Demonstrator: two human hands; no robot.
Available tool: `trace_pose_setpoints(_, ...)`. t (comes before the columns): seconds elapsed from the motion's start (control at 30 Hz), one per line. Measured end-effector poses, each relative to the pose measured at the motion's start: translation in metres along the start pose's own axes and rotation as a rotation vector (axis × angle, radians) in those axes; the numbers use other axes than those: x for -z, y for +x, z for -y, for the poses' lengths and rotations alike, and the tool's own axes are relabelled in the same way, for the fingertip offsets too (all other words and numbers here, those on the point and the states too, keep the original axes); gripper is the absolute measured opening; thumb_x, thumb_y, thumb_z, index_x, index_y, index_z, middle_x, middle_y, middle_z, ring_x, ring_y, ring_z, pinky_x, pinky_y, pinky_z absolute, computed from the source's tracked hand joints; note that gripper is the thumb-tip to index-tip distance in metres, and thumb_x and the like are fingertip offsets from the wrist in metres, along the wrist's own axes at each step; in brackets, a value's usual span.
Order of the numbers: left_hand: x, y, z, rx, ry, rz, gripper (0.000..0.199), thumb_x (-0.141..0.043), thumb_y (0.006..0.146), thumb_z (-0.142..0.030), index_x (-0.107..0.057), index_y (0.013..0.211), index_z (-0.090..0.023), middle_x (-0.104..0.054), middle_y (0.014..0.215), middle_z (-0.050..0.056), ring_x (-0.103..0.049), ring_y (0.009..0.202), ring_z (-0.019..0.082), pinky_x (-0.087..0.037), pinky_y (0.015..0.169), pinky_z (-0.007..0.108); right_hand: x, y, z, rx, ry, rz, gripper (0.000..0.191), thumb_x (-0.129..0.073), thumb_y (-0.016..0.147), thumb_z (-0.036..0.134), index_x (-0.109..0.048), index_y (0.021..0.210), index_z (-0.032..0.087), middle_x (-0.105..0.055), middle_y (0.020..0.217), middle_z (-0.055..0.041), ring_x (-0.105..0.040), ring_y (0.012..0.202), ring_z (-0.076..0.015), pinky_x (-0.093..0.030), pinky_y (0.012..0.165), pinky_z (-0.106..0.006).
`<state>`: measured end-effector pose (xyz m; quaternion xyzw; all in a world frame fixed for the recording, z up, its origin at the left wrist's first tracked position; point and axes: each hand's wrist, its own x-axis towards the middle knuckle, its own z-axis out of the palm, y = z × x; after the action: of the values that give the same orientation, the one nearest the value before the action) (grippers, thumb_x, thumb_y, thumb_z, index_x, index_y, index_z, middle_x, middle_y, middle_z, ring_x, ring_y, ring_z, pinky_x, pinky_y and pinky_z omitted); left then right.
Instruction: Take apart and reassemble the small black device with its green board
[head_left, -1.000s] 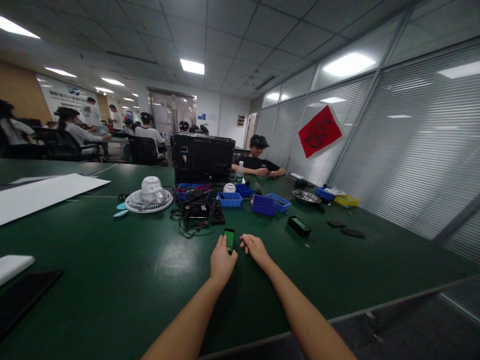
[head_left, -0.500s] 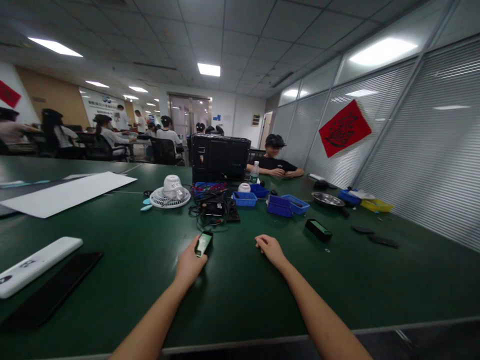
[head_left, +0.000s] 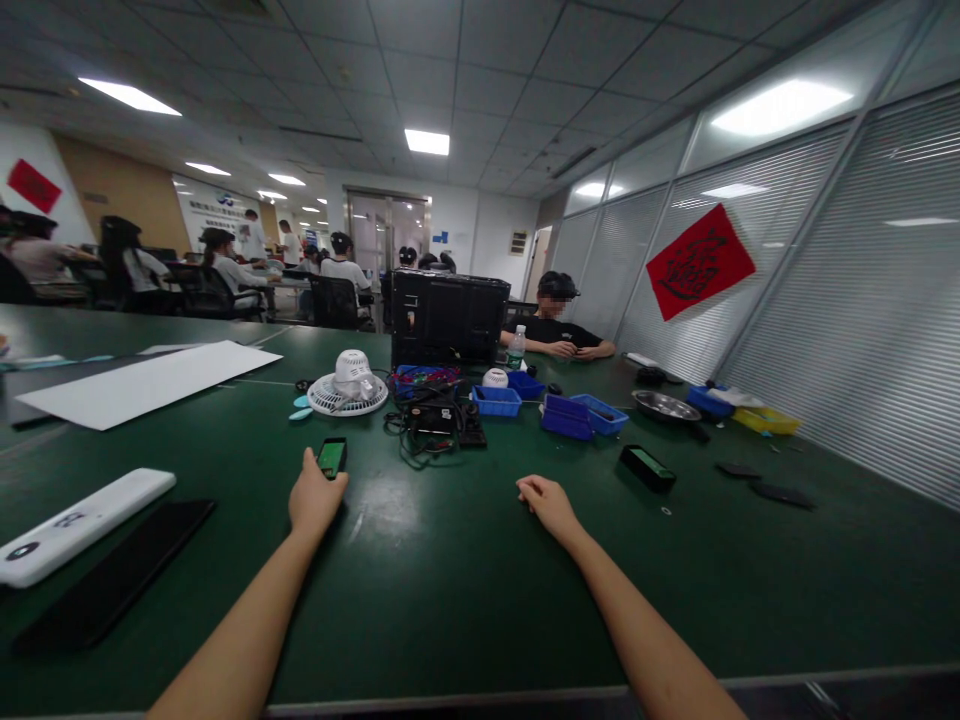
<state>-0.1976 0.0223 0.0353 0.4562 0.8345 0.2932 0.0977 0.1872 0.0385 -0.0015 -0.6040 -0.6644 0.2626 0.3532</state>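
Note:
My left hand [head_left: 315, 500] is closed around the sides of a small black phone-like device [head_left: 331, 457] with a glossy greenish face, held low over the green table [head_left: 442, 590]. The hand covers its near end. To the right, my right hand [head_left: 547, 505] rests on the table with its fingers curled in, and nothing shows in them. A black box with a greenish top [head_left: 647, 468] lies further right, apart from the hand. Beyond my left hand stands a white fan part [head_left: 349, 385], with a bundle of black cables and an adapter [head_left: 435, 418] beside it.
A long white device [head_left: 86, 525] and a black strip [head_left: 112, 575] lie at the left, near a white sheet [head_left: 150, 385]. Further back are a black computer case [head_left: 450, 318], blue trays [head_left: 496, 401], a bottle [head_left: 517, 345] and a metal bowl [head_left: 666, 406]. A person [head_left: 556, 330] sits opposite.
My left hand has moved left across the table with the phone-like device in it. My right hand stays in about the same place, still curled.

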Motion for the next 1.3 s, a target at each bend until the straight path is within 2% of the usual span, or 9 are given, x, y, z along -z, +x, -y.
trace_pose_setpoints(0.17,-0.006,-0.001,0.001,-0.005,-0.084,-0.055,0.082,-0.049,0.073,-0.040,-0.011,0.138,-0.008,-0.051,0.124,0.017,-0.055,0.104,0.031,-0.044,0.082,0.037,-0.006,0.011,0.008,-0.066,-0.209,0.031,0.021,-0.048,0.074,0.031,-0.065,0.075,0.018,-0.063,0.065,-0.0009,-0.054,0.056,-0.0123,-0.036,0.053,-0.022)
trace_pose_setpoints(0.27,-0.009,0.000,0.002,-0.009,-0.087,-0.095,0.082,-0.050,0.073,-0.043,-0.013,0.137,-0.007,-0.053,0.121,0.018,-0.055,0.102,0.030,-0.043,0.082,0.037,-0.018,0.021,0.027,-0.067,-0.173,0.131,0.021,-0.048,0.075,0.030,-0.063,0.070,0.017,-0.063,0.064,-0.0011,-0.052,0.049,-0.0106,-0.036,0.050,-0.022)
trace_pose_setpoints(0.33,-0.010,0.000,0.002,-0.004,-0.035,-0.131,0.079,-0.051,0.072,-0.045,-0.020,0.135,-0.007,-0.056,0.116,0.018,-0.054,0.102,0.031,-0.042,0.082,0.038,-0.034,0.024,0.046,-0.005,-0.115,0.165,0.023,-0.046,0.076,0.030,-0.063,0.070,0.016,-0.063,0.064,-0.0010,-0.050,0.045,-0.0098,-0.037,0.051,-0.022)
trace_pose_setpoints(0.43,-0.008,-0.001,0.002,0.002,0.048,-0.192,0.070,-0.051,0.072,-0.046,-0.034,0.128,-0.008,-0.055,0.114,0.018,-0.051,0.104,0.032,-0.039,0.085,0.038,-0.067,0.019,0.075,0.150,-0.136,0.182,0.024,-0.044,0.078,0.029,-0.063,0.068,0.017,-0.064,0.065,-0.0012,-0.056,0.058,-0.0123,-0.039,0.057,-0.021)
trace_pose_setpoints(0.6,0.000,0.002,0.003,0.072,0.077,-0.179,0.054,-0.051,0.070,-0.042,-0.048,0.113,-0.010,-0.052,0.111,0.018,-0.049,0.104,0.031,-0.038,0.085,0.035,-0.109,-0.007,0.099,0.346,-0.401,0.159,0.022,-0.045,0.078,0.026,-0.065,0.086,0.023,-0.066,0.085,-0.0015,-0.058,0.077,-0.0149,-0.038,0.069,-0.023)
trace_pose_setpoints(0.7,0.006,0.005,0.005,0.146,0.061,-0.184,0.056,-0.052,0.068,-0.043,-0.048,0.112,-0.010,-0.050,0.113,0.018,-0.047,0.106,0.032,-0.038,0.085,0.036,-0.108,-0.016,0.100,0.400,-0.476,0.186,0.024,-0.045,0.079,0.028,-0.064,0.093,0.025,-0.065,0.090,-0.0015,-0.058,0.081,-0.0150,-0.037,0.072,-0.023)
trace_pose_setpoints(0.83,0.009,0.004,0.004,0.168,0.055,-0.164,0.057,-0.052,0.068,-0.045,-0.047,0.113,-0.012,-0.050,0.113,0.019,-0.047,0.106,0.032,-0.039,0.084,0.037,-0.094,-0.012,0.095,0.317,-0.465,0.165,0.023,-0.044,0.080,0.026,-0.065,0.089,0.025,-0.065,0.089,-0.0004,-0.058,0.081,-0.0146,-0.037,0.069,-0.022)
trace_pose_setpoints(1.13,0.006,-0.012,-0.006,0.024,0.104,0.048,0.071,-0.048,0.069,-0.048,-0.031,0.131,-0.020,-0.047,0.115,0.016,-0.055,0.099,0.031,-0.043,0.077,0.038,-0.087,0.001,0.086,0.212,-0.416,0.146,0.022,-0.045,0.080,0.028,-0.067,0.083,0.024,-0.067,0.077,0.0007,-0.057,0.072,-0.0129,-0.033,0.060,-0.020)
trace_pose_setpoints(1.3,-0.004,-0.032,-0.015,-0.129,0.148,0.144,0.076,-0.047,0.070,-0.051,-0.025,0.134,-0.016,-0.049,0.115,0.018,-0.054,0.101,0.032,-0.043,0.075,0.038,-0.087,0.002,0.085,0.193,-0.419,0.148,0.022,-0.045,0.080,0.028,-0.067,0.082,0.023,-0.067,0.078,0.0004,-0.058,0.071,-0.0123,-0.032,0.059,-0.020)
